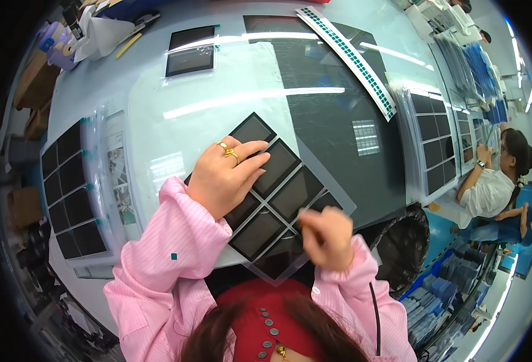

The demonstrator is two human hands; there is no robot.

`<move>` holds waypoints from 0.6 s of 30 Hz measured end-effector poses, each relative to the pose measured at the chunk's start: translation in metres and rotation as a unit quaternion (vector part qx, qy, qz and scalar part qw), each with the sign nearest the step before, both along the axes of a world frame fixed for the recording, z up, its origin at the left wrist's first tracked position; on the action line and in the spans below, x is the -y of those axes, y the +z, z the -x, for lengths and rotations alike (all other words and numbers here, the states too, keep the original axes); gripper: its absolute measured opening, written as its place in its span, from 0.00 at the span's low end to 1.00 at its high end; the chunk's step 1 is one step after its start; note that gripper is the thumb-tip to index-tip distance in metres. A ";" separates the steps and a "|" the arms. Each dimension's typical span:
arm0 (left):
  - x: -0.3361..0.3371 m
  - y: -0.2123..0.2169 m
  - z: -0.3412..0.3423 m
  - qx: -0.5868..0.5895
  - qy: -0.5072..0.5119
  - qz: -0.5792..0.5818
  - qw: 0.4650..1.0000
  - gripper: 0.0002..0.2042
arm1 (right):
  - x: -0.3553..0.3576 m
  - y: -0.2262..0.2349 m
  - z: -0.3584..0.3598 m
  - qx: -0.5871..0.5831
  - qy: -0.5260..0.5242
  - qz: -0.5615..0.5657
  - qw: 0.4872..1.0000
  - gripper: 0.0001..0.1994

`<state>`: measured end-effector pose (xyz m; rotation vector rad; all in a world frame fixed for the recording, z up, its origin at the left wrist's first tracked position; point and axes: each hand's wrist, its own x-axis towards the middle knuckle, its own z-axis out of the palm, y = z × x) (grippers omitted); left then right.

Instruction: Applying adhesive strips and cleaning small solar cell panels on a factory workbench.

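A clear sheet holding several dark rectangular panels lies at a slant on the work table, close to my body. My left hand, with gold rings, rests flat over its left part, fingers stretched out toward the upper panels. Over the lower right panels is my right hand, curled closed and slightly blurred. Its thumb and forefinger come together at the panel surface; whatever they may pinch is too small or blurred to make out. A small teal square sticker sits on my left pink sleeve.
A stack of panel sheets lies at left, another at right. Farther off are a separate panel piece, a white strip of teal tabs and a yellow stick. A black-lined bin stands right; beyond sits a co-worker.
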<state>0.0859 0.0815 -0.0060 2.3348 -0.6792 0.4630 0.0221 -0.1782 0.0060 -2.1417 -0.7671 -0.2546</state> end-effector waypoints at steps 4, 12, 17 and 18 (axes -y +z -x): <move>0.001 -0.002 -0.001 0.003 0.000 -0.002 1.000 0.14 | 0.042 0.006 0.068 -0.243 0.133 -0.037 0.960 0.17; -0.001 -0.004 -0.001 0.008 -0.003 -0.002 1.000 0.14 | 0.255 0.012 0.100 -0.665 0.115 0.192 0.713 0.14; 0.003 -0.002 -0.001 0.010 -0.002 -0.012 1.000 0.14 | 0.220 0.130 0.016 -0.276 -0.201 0.231 0.911 0.16; 0.002 -0.002 0.000 0.011 -0.002 -0.013 1.000 0.14 | 0.189 0.135 -0.001 -0.271 -0.214 0.143 0.928 0.16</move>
